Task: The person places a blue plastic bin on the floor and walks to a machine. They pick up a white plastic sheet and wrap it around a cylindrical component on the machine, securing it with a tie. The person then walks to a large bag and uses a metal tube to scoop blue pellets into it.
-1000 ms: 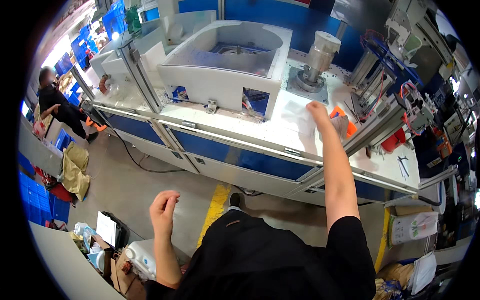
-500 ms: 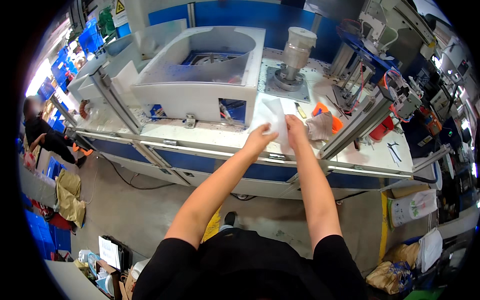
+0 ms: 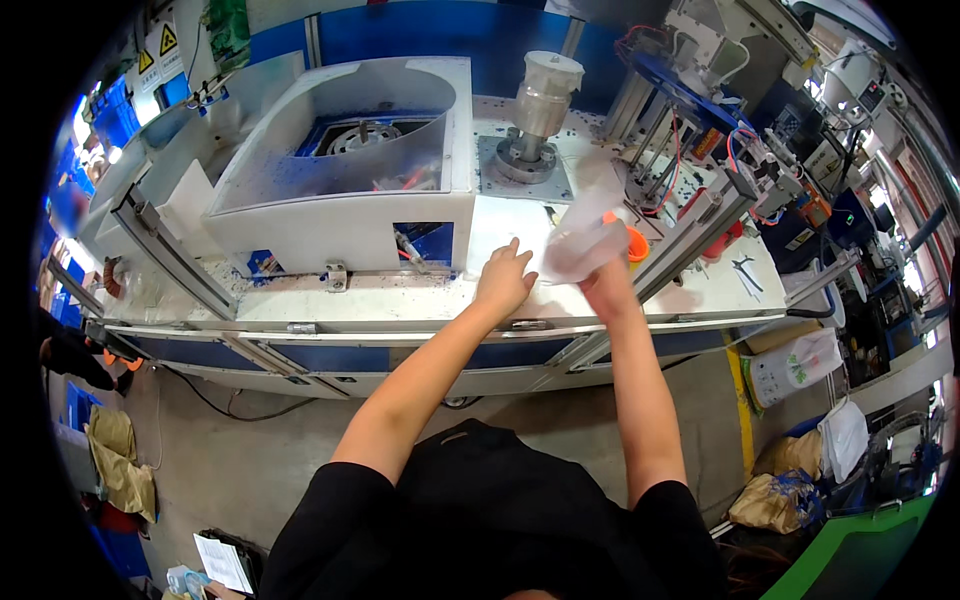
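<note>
My right hand [image 3: 607, 290] holds up a thin, translucent white plastic bag [image 3: 585, 248], which is smeared by motion and hides most of the fingers. Just left of it, my left hand [image 3: 504, 280] is open, fingers apart, above a white sheet [image 3: 497, 228] on the bench near its front edge. Nothing shows in the left hand. Behind the bag and partly covered by it is an orange container [image 3: 637, 246]. The cloth-like grey thing seen earlier beside that container is hidden now.
A white box housing with a round opening [image 3: 340, 228] stands left of my hands. Beyond them, a metal cylinder [image 3: 544, 100] rises from a square base plate [image 3: 492, 182]. A slanted metal post [image 3: 695, 240] is close on the right, with pliers [image 3: 745, 277] past it.
The bag has left my left hand and is now raised in my right hand alone. My left hand has opened beside it. The whole view has shifted to the right.
</note>
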`<state>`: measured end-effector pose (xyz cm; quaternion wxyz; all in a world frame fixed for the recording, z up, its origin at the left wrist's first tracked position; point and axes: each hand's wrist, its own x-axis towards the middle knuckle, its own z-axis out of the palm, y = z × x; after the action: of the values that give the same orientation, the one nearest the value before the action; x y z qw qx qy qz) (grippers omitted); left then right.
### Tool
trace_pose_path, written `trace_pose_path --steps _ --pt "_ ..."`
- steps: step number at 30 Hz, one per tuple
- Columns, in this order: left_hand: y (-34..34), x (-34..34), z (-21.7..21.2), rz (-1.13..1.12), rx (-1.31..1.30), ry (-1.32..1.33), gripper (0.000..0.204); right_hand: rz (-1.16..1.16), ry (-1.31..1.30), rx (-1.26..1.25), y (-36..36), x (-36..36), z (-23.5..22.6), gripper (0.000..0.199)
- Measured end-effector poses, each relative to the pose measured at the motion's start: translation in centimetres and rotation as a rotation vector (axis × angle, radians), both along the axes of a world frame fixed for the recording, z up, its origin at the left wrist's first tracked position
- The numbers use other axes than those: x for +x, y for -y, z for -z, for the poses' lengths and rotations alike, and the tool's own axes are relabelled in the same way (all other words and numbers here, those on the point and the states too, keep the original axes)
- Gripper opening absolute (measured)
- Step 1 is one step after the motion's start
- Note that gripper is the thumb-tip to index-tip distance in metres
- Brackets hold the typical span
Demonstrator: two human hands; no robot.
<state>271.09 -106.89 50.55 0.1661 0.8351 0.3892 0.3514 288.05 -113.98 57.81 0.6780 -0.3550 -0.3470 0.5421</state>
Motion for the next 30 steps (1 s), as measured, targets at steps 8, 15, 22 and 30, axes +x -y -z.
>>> trace_pose_path --steps 8,15,22,30 --pt "5.4 -4.8 -5.5 0.671 -1.183 0.967 0.068 -0.141 -0.412 0.018 10.2 -4.8 1.2 0.037" --pt "9.3 -7.6 -5.9 0.704 -1.388 0.816 0.057 -0.198 -0.448 -0.045 13.1 -4.6 3.0 0.036" --pt "13.4 -7.8 -7.7 0.379 -1.193 0.643 0.045 0.005 -0.268 -0.116 16.6 -4.2 4.5 0.045" --pt "18.1 -10.3 -15.6 0.386 0.104 0.434 0.063 0.395 0.166 0.460 24.4 -1.2 -4.2 0.073"
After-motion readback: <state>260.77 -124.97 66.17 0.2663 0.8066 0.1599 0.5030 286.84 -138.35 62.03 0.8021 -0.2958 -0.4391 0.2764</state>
